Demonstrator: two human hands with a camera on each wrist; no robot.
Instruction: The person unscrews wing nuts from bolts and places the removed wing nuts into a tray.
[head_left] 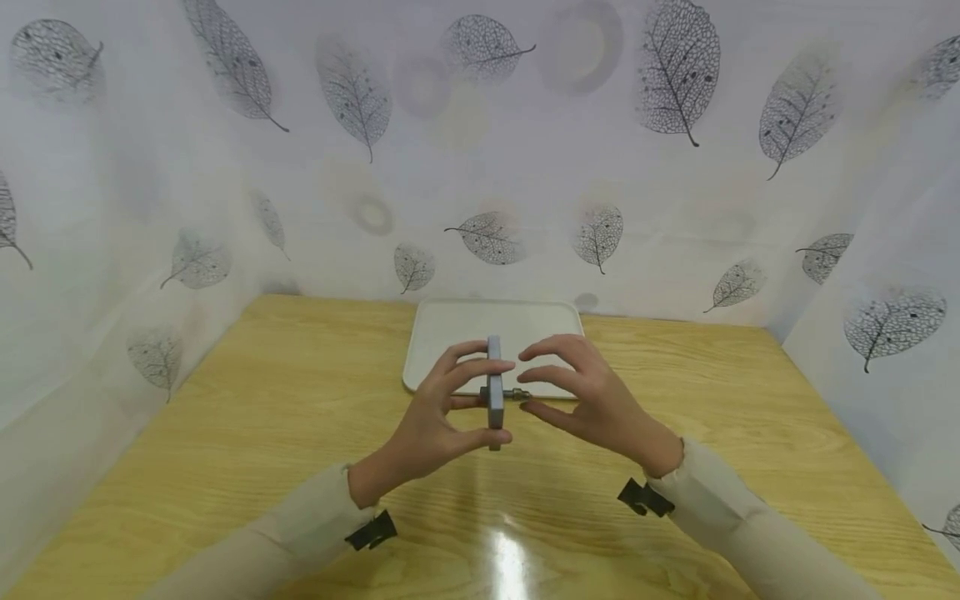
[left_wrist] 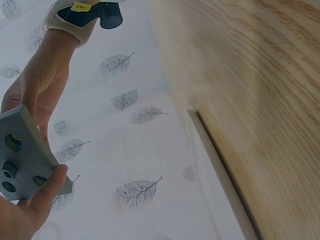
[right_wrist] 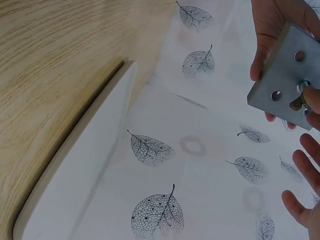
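Observation:
The left hand (head_left: 427,425) grips a grey metal plate (head_left: 496,400) by its edges, thumb below and fingers above, holding it upright above the table. In the right wrist view the plate (right_wrist: 285,70) shows round holes and a bolt through it, with a brass-coloured nut-like piece (right_wrist: 297,104) on the bolt. Thumb and a finger of the right hand (head_left: 600,404) are at this brass piece (head_left: 519,394), seemingly pinching it; the contact is partly hidden. Its other fingers are spread. The left wrist view shows the bolt's other end (left_wrist: 9,170) on the plate's opposite face.
A white tray (head_left: 450,321) lies at the table's far edge, behind the hands. The wood-grain table (head_left: 300,417) is bordered by pale cloth (head_left: 525,183) with a leaf print at the back and on both sides. Dark straps (head_left: 372,531) are on both sleeves.

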